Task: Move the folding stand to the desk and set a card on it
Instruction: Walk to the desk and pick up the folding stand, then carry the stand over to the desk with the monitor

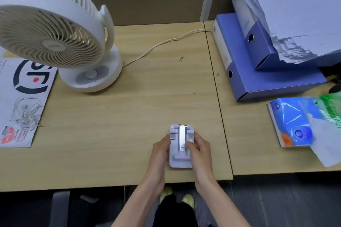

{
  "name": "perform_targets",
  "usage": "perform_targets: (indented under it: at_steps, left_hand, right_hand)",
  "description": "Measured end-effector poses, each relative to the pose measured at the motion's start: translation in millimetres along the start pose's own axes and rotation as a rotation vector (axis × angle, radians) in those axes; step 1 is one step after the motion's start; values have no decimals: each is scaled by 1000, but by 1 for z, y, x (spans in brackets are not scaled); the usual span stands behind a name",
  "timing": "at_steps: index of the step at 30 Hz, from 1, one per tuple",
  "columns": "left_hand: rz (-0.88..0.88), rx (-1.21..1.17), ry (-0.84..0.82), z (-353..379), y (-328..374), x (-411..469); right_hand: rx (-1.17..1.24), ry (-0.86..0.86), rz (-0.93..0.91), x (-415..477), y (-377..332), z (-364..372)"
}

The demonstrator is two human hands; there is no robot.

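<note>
Stand-placing step: small white plastic folding stand [180, 146] lies folded flat on the light wooden desk [129, 125], near its front edge, w/ left hand [160, 148] and right hand [198, 148] clamped on its sides. Next, probably unfold it (no card visible).

White folded stand [180, 146] flat on desk [129, 116]

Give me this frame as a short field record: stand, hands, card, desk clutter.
stand: folding stand lies flat on the desk, near the front edge, still folded
left hand: left hand grips the stand's left side
right hand: right hand grips its right side, fingers on the metal arm
card: none visible
left of stand: white fan, printed envelope
right of stand: blue binders, tissue pack
</note>
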State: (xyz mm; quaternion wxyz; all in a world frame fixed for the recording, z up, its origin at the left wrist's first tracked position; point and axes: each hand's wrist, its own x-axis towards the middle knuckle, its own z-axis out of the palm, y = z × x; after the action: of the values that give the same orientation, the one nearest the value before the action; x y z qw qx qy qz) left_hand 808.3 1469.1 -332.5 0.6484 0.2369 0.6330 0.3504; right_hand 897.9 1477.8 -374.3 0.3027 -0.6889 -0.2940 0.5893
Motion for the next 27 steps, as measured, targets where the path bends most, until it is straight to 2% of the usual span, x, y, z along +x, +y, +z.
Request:
perform_targets:
  at_steps: [7,13,18,27]
  left_hand:
    - [200,116,-144,36,59,-35]
    - [357,173,-287,79,103,-69]
    - [488,167,-486,125,128,-106]
    - [494,174,-823,244,139,-160]
  right_hand:
    - [154,142,-147,-27,-50,-38]
    - [257,287,-374,-71,-103,-91]
    - [351,410,-554,-123,-135,-141]
    - [474,739,-665,-192,-146,-261]
